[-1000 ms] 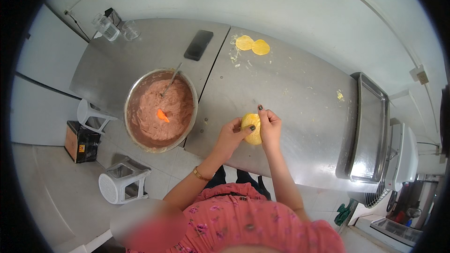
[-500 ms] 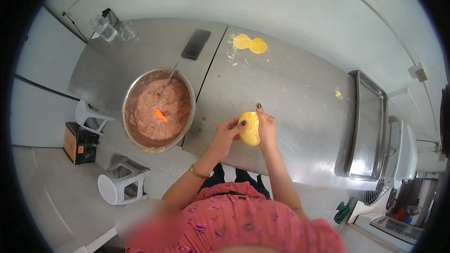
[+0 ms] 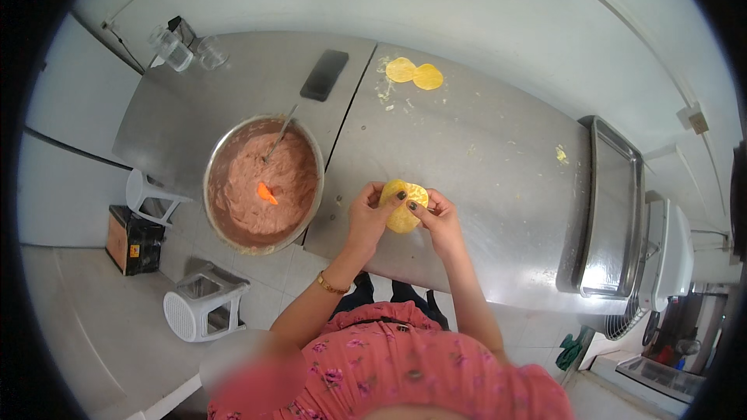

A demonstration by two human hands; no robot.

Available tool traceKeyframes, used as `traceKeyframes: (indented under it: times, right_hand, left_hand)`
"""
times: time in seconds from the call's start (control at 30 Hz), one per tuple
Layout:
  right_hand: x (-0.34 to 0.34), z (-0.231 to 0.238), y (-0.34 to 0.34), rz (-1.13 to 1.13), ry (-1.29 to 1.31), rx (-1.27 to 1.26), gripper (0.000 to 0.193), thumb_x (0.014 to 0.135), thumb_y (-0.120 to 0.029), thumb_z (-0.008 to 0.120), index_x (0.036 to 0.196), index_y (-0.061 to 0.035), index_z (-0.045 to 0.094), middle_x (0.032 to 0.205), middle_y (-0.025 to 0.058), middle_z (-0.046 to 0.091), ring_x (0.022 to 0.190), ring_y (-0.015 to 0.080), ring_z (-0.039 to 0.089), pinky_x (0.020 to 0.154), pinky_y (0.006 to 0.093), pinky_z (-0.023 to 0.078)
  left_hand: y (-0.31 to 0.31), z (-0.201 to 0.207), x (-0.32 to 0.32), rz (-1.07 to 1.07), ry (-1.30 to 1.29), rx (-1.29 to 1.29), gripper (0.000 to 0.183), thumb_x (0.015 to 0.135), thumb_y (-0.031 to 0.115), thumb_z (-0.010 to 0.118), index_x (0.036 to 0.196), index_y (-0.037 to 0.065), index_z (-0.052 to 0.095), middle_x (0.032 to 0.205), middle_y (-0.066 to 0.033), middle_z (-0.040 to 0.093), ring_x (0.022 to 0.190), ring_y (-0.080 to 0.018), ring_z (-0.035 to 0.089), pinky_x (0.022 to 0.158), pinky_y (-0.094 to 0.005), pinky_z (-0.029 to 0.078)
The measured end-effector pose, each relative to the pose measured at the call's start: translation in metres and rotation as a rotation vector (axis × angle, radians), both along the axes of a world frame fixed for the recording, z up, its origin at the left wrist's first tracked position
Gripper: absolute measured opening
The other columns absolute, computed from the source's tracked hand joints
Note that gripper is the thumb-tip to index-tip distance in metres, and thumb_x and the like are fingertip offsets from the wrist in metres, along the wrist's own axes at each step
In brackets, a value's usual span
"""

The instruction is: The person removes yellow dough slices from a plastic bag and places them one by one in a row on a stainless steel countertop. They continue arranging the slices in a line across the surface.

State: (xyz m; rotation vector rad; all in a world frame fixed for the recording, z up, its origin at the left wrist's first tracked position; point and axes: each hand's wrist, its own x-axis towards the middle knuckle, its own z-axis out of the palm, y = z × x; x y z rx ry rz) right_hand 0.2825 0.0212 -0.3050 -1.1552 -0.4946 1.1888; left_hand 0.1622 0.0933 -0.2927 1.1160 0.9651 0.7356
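Head view: left hand (image 3: 367,220) and right hand (image 3: 440,222) both pinch 1 yellow dough disc (image 3: 403,205), fingers closed on its edges, held just above the steel table (image 3: 482,155). Metal bowl (image 3: 263,183) of pink filling sits to the left. 2 more discs (image 3: 414,73) lie at the table's far edge.

Brushed, dull-sheened metal table (image 3: 482,155), glossy metal bowl (image 3: 311,148) of wet pink paste (image 3: 249,194), matt yellow dough (image 3: 403,218).
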Motion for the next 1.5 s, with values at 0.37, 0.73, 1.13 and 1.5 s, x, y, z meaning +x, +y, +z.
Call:
traceKeyframes:
  times: [0.37, 0.73, 1.13, 1.5]
  right_hand:
    - [-0.017, 0.004, 0.001, -0.197, -0.756, -0.112, 0.025, 0.076, -0.01, 0.068, 0.098, -0.001, 0.06, 0.087, 0.0046, 0.064, 0.07, 0.015, 0.061, 0.058, 0.0266, 0.048]
    - [-0.016, 0.038, -0.006, -0.131, -1.28, 0.198, 0.05, 0.061, -0.013, 0.077, 0.107, -0.0042, 0.06, 0.114, 0.0109, 0.055, 0.101, 0.0313, 0.052, 0.086, 0.0411, 0.043]
    - [-0.011, 0.032, -0.001, -0.202, -1.376, 0.125, 0.039, 0.066, -0.007, 0.073, 0.104, -0.0048, 0.064, 0.109, 0.0085, 0.059, 0.093, 0.0259, 0.056, 0.077, 0.0345, 0.047]
    - [-0.013, 0.041, -0.01, -0.019, -1.285, 0.235, 0.03, 0.063, -0.01, 0.075, 0.091, -0.0059, 0.066, 0.101, 0.0058, 0.061, 0.089, 0.0258, 0.057, 0.075, 0.0347, 0.048]
  left_hand:
    - [0.008, -0.009, -0.001, 0.006, -0.078, -0.326, 0.027, 0.089, 0.029, 0.057, 0.103, 0.006, 0.054, 0.092, -0.0006, 0.058, 0.077, -0.0075, 0.055, 0.064, -0.022, 0.045]
    - [0.0, -0.003, -0.023, -0.147, -0.429, -0.438, 0.032, 0.094, 0.026, 0.048, 0.117, 0.004, 0.049, 0.106, -0.0035, 0.056, 0.096, -0.0111, 0.056, 0.08, -0.0264, 0.047]
    - [-0.003, -0.002, -0.018, -0.185, -0.402, -0.429, 0.031, 0.095, 0.025, 0.044, 0.117, 0.004, 0.049, 0.108, -0.0031, 0.056, 0.097, -0.0115, 0.057, 0.084, -0.0277, 0.047]
    - [-0.002, -0.01, -0.025, -0.147, -0.44, -0.493, 0.032, 0.096, 0.034, 0.041, 0.113, 0.008, 0.05, 0.101, -0.0002, 0.057, 0.088, -0.0081, 0.057, 0.076, -0.0227, 0.047]
